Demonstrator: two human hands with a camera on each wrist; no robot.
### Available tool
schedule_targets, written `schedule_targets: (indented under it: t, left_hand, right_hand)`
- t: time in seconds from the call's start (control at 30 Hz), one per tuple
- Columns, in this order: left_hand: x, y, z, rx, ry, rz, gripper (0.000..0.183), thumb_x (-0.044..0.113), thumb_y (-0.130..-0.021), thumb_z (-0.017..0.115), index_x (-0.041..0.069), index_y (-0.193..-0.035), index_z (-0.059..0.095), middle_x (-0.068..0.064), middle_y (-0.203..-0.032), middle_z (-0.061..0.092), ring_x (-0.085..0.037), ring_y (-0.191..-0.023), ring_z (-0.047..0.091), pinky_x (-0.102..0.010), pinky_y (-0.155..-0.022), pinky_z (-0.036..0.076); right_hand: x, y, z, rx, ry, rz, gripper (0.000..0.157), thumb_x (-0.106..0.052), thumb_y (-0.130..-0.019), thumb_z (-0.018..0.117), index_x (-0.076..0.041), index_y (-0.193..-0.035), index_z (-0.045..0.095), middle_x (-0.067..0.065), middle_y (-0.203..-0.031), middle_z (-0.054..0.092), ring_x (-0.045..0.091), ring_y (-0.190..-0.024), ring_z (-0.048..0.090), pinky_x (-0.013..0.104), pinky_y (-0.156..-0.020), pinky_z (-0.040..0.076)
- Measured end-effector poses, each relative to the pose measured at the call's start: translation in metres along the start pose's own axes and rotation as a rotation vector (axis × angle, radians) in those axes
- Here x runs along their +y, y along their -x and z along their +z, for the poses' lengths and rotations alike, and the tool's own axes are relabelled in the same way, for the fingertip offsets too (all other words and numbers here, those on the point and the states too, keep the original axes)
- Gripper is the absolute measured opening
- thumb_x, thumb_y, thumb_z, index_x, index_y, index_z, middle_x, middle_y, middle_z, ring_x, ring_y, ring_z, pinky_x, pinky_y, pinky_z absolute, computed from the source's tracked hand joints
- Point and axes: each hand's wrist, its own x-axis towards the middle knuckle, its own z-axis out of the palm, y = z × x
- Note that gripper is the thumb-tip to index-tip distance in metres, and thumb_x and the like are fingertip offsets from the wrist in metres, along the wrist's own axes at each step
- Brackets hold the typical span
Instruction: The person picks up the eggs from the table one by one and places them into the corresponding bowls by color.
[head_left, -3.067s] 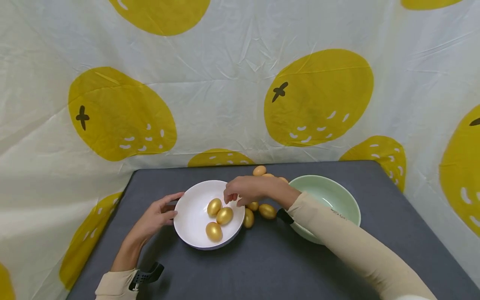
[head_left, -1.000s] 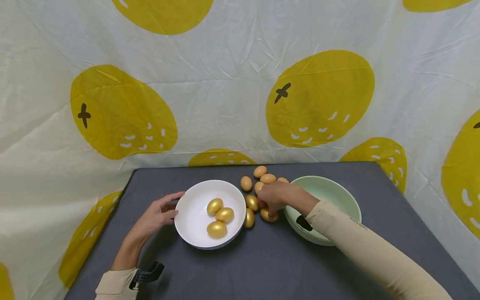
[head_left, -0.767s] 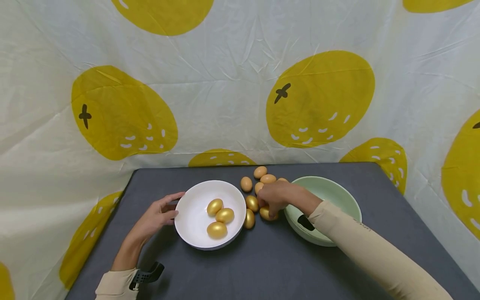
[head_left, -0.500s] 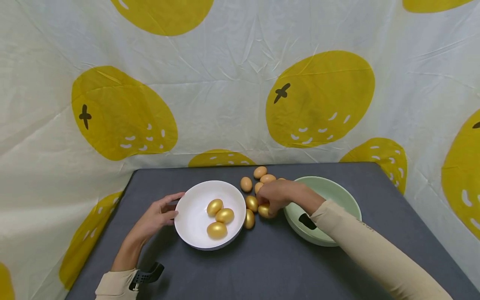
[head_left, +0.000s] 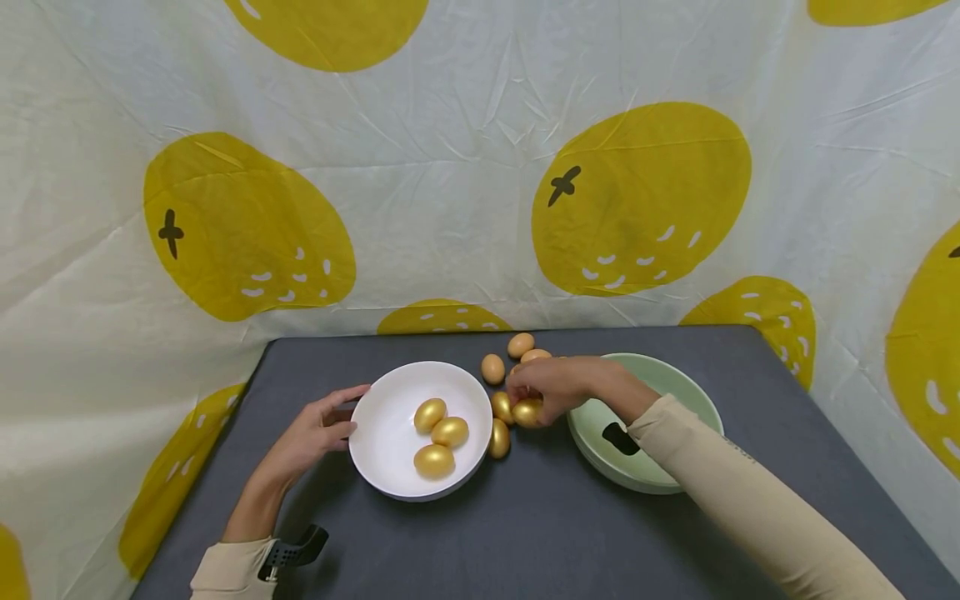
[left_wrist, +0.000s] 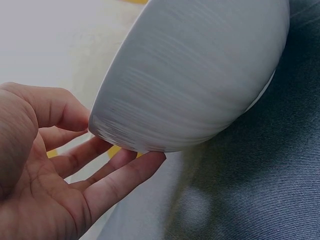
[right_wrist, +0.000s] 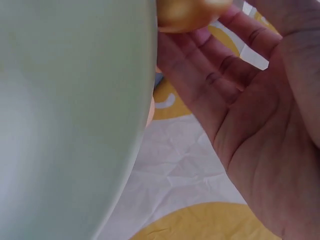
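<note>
Worktop (head_left: 480,533), dark and cloth-covered, in the foreground; left hand (head_left: 309,435) at the outer wall of the white bowl (head_left: 386,467), its fingers well spread, their tips touching the side and rim without curling round it; within the bowl, three gold eggs (head_left: 450,432), the same count as three seconds ago, the nearest one having turned slightly. Level with it on the right, pale green bowl (head_left: 678,387), partly covered by the right sleeve (head_left: 738,492).

Beyond the front of the bowls, a loose gold egg (head_left: 499,439) just beside the white bowl; farther back, right hand (head_left: 547,390), which three seconds ago was over the white bowl and is now between the two bowls; its fingers are drawn together in a pinch on a fourth gold egg (head_left: 527,414); over the last second this egg has shifted back and leftward, and it appears to be lifted, though contact with the worktop cannot be excluded; the change means, in judgement, that this egg is secured but belongs to neither bowl at present. Another gold egg (head_left: 500,407) lies next to it, partly hidden.

Farthest on the worktop, brown eggs (head_left: 492,369), some obscured by the hand; behind all, fruit-printed curtain (head_left: 435,200).
</note>
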Motion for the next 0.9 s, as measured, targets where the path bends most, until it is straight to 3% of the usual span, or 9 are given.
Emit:
schedule_targets:
  t: [0.17, 0.43, 0.63, 0.9]
  left_hand:
    - [0.0, 0.0, 0.0, 0.002, -0.004, 0.001, 0.057, 0.008, -0.098, 0.062, 0.013, -0.152, 0.046, -0.023, -0.149, 0.047, -0.035, -0.117, 0.061, -0.041, -0.086, 0.058]
    - [0.001, 0.0, 0.0, 0.008, -0.004, -0.003, 0.057, 0.007, -0.098, 0.062, 0.013, -0.152, 0.046, -0.023, -0.149, 0.047, -0.035, -0.115, 0.061, -0.04, -0.085, 0.057]
    - [0.001, 0.0, 0.0, 0.007, -0.016, 0.003, 0.056, 0.006, -0.098, 0.061, 0.012, -0.152, 0.047, -0.023, -0.149, 0.047, -0.036, -0.116, 0.06, -0.037, -0.084, 0.057]
    - [0.0, 0.0, 0.0, 0.009, -0.013, -0.008, 0.056, 0.006, -0.098, 0.061, 0.013, -0.152, 0.047, -0.022, -0.149, 0.048, -0.036, -0.115, 0.061, -0.036, -0.084, 0.057]
  right_hand:
    - [0.0, 0.001, -0.003, 0.003, -0.031, -0.025, 0.029, -0.006, -0.079, 0.077, -0.015, -0.105, 0.065, -0.005, -0.098, 0.064, 0.016, -0.094, 0.059, 0.028, -0.085, 0.048]
    - [0.004, -0.001, -0.006, 0.047, -0.047, -0.123, 0.03, -0.007, -0.079, 0.078, -0.015, -0.105, 0.066, -0.005, -0.094, 0.063, 0.014, -0.087, 0.058, 0.032, -0.08, 0.052]
    - [0.007, -0.002, -0.007, 0.052, -0.095, -0.118, 0.034, -0.008, -0.079, 0.08, -0.016, -0.109, 0.066, -0.006, -0.104, 0.064, 0.011, -0.099, 0.06, 0.043, -0.091, 0.054]
    - [0.004, -0.003, -0.011, 0.054, -0.12, -0.113, 0.037, -0.009, -0.081, 0.079, -0.017, -0.114, 0.066, -0.008, -0.109, 0.063, 0.01, -0.105, 0.061, 0.036, -0.093, 0.054]
